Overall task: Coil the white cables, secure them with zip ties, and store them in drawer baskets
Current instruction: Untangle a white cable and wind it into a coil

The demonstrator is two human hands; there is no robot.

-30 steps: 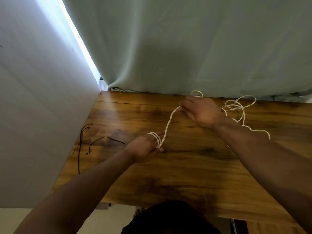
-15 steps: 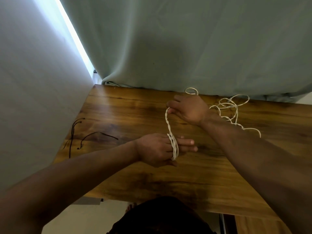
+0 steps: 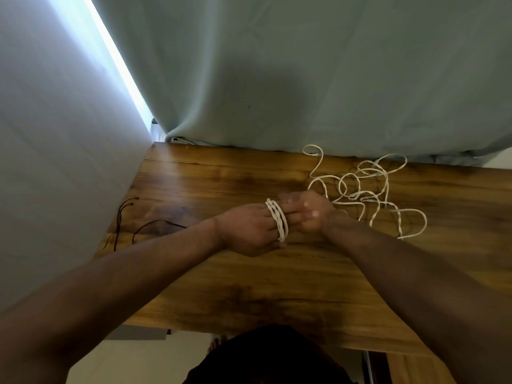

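the white cable [image 3: 277, 220] now sits as about three twisted turns round the fingers of the left hand [image 3: 249, 231], just past the knuckles. half a second ago only one or two turns lay there, and a second ago the same strand was stretched in a long diagonal between the two hands. that span is gone: the right hand [image 3: 310, 214] has come in from the far side of the table [image 3: 249, 286] and now meets the left fingertips, so another loop has just been laid on.

the left hand lies flat with its fingers straight, serving as the former for the coil. the right hand is curled, knuckles up, tight against the left fingertips. the feed strand runs in behind it, but whether it pinches that strand cannot be told, since the fingers overlap.

most of the cable is still unwound. a loose tangle [image 3: 368, 189] of loops lies on the table just beyond and to the right of the right hand, reaching toward the curtain [image 3: 304, 79] at the back edge. so the coiling looks early, with many more turns to come before any zip tie. no tie or drawer basket is in view.

further out, thin dark cords [image 3: 124, 217] lie near the table's left edge by the wall [image 3: 55, 134], well apart from the hands.
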